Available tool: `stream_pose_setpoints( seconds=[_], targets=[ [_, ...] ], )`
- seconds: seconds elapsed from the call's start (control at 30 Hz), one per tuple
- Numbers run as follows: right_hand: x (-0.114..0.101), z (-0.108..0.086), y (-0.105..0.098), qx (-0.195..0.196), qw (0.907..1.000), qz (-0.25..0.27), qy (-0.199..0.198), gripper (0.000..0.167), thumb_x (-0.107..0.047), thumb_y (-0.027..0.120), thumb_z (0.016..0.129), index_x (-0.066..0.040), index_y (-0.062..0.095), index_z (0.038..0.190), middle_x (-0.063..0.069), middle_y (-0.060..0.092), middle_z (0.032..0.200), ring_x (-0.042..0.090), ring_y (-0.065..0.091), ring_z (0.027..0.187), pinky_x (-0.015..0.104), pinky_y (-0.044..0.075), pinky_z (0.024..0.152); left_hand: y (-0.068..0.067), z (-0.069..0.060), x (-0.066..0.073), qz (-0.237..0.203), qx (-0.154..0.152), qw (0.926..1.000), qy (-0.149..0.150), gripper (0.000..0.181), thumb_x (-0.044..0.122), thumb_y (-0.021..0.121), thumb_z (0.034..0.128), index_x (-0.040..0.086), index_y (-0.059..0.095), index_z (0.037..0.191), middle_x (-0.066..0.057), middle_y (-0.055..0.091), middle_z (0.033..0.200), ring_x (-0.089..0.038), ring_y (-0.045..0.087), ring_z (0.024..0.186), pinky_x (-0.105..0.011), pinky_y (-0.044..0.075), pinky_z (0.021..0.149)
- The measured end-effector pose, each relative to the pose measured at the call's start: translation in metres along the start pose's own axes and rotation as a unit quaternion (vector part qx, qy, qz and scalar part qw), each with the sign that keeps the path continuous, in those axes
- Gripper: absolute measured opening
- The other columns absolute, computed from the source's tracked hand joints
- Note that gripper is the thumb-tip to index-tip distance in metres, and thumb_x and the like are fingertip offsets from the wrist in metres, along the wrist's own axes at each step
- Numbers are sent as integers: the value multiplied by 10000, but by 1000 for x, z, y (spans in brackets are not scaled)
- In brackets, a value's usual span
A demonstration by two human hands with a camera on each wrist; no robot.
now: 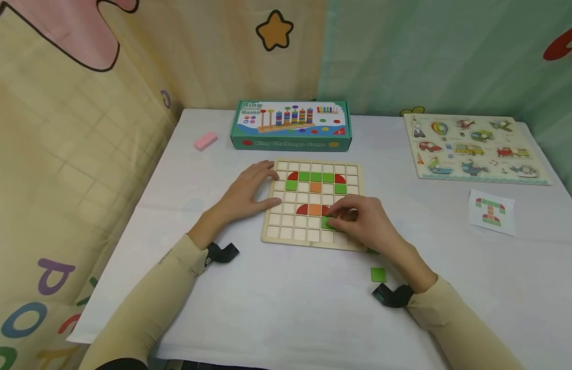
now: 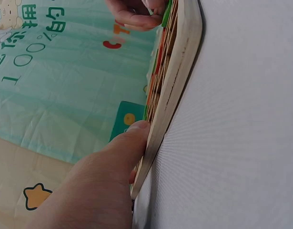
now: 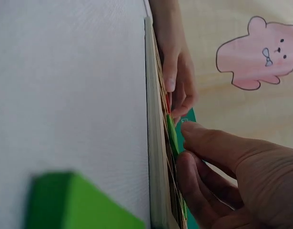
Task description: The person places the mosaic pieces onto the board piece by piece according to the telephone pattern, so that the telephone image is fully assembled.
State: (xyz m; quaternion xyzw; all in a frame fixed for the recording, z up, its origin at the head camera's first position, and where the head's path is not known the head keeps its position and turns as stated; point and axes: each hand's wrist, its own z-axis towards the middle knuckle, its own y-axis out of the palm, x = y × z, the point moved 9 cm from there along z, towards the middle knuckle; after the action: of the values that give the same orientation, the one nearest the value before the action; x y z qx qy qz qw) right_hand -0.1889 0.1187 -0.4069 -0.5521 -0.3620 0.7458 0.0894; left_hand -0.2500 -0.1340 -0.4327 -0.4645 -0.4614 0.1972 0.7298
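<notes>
A wooden grid board [image 1: 288, 234] lies flat on the white table, bearing red quarter-round, green square and orange square tiles. My left hand [image 1: 242, 195] rests at its left edge, thumb and fingers spread and holding no tile. Over the lower right of the grid, my right hand [image 1: 371, 218] pinches a green square tile [image 1: 326, 223] between thumb and fingers, just below a red quarter-round tile. In the right wrist view that green tile [image 3: 172, 136] is at the fingertips, against the board. A loose green tile [image 1: 378, 275] lies near the right wrist; another [image 1: 373, 251] is partly hidden.
Behind the board stands a green Ring Challenge Game box [image 1: 290, 144], with a pink block [image 1: 205, 141] to its left. On the right lie a picture puzzle board [image 1: 480, 149] and a paper card [image 1: 492, 212] printed with a coloured tile pattern.
</notes>
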Motion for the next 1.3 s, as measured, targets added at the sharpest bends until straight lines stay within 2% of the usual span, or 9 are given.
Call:
stream_pose_setpoints(
  seconds=[0.17,0.27,0.4,0.57,0.8,0.93,1.1,1.3],
  targets=[
    [-4,-1,1,-230,9994,-25,-265,243,-127,915,824,-137,802,1039,-20,747,953,118,666,802,237,592,722,0,0,0,-6,-27,10000,-27,557,536,736,937,192,567,1341,-72,367,1698,-274,239,1616,-512,186,1328],
    [4,0,-5,-414,9991,97,22,206,-184,891,865,-163,809,1052,-29,751,960,138,662,833,226,597,751,-1,0,1,-2,-36,10000,-29,563,528,740,936,179,569,1343,-79,368,1698,-280,239,1616,-518,184,1327],
    [26,0,-28,-610,9959,287,607,162,-262,844,920,-184,813,1058,-19,755,962,174,650,881,205,588,798,-1,-1,1,11,-51,10000,-44,575,524,747,932,172,566,1349,-83,369,1697,-286,238,1616,-524,186,1326],
    [48,-5,-55,-1001,9906,347,866,189,-267,820,940,-158,803,1093,11,774,1022,195,672,916,217,570,839,-1,-2,-2,45,-45,10000,-56,581,526,747,934,172,563,1356,-75,362,1700,-283,234,1617,-530,194,1323],
    [69,-15,-57,-1905,9731,539,1181,214,-221,859,897,-119,797,1074,35,789,1009,183,696,898,236,572,805,-1,-1,-2,65,-16,10000,-12,577,521,749,934,171,563,1354,-75,370,1696,-282,239,1615,-536,208,1318],
    [65,-19,-53,-2112,9691,171,1261,253,-267,905,844,-135,787,1025,22,756,916,187,672,842,239,562,767,-1,-1,-2,44,-15,10000,12,575,519,747,935,170,563,1353,-76,369,1697,-280,235,1617,-535,202,1320],
    [45,-21,-45,-2236,9682,-536,985,255,-255,918,814,-149,731,951,-8,639,815,178,583,793,250,495,689,0,0,-1,28,-8,10000,2,576,523,748,932,175,562,1351,-73,366,1698,-279,235,1616,-529,198,1322],
    [39,-22,-40,-2205,9689,-614,937,244,-213,906,832,-138,683,895,-3,594,795,180,548,788,255,459,670,0,0,-1,44,-25,10000,-6,574,512,751,934,168,562,1352,-83,374,1692,-284,242,1614,-529,203,1320]
  ],
)
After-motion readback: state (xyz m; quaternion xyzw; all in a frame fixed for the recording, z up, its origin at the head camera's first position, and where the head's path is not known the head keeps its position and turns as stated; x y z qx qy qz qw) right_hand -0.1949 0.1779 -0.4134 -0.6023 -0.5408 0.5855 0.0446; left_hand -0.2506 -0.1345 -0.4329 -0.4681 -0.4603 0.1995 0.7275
